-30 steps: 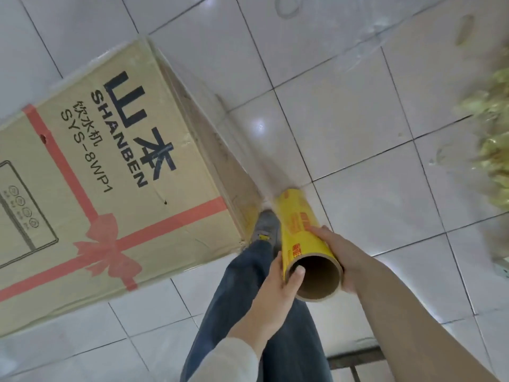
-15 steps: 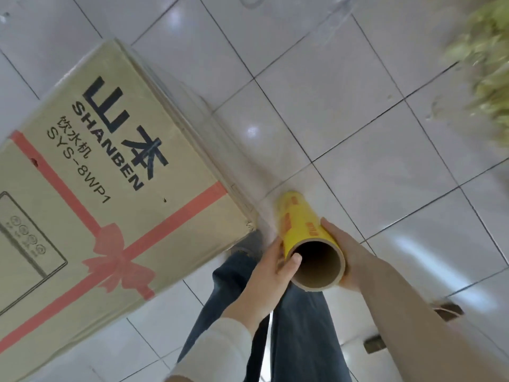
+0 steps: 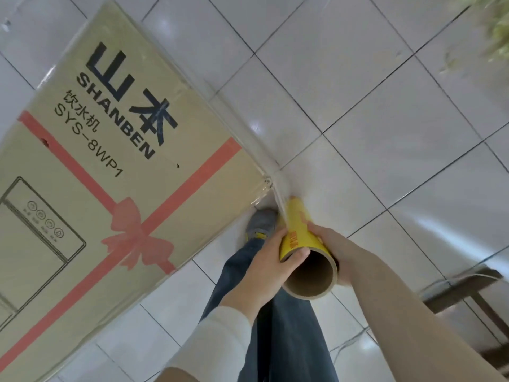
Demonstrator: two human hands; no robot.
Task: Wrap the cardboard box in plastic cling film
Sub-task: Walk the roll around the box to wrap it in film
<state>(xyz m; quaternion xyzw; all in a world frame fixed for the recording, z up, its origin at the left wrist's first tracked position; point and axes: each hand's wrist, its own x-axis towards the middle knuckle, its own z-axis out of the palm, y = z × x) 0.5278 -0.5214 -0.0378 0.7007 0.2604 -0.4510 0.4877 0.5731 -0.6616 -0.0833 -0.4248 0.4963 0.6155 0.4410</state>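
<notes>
A large cardboard box (image 3: 104,172) with black lettering and a red printed ribbon stands on the floor at the left. A yellow cling film roll (image 3: 298,238) with a brown cardboard core is held upright just past the box's near right corner. My left hand (image 3: 267,268) grips the roll from the left, thumb on its rim. My right hand (image 3: 330,246) holds it from the right. A clear sheet of film (image 3: 256,150) stretches from the roll along the box's right side and meets the corner.
White floor tiles (image 3: 385,119) spread to the right. My leg in dark jeans and a grey shoe (image 3: 261,223) stand beside the box corner. A dark low stool or frame (image 3: 468,293) sits at the lower right. Green plant leaves (image 3: 498,26) show at the top right.
The roll has come around toward the box's near right corner, and the film now lies close along the box's right side. The view has turned, bringing the box nearer.
</notes>
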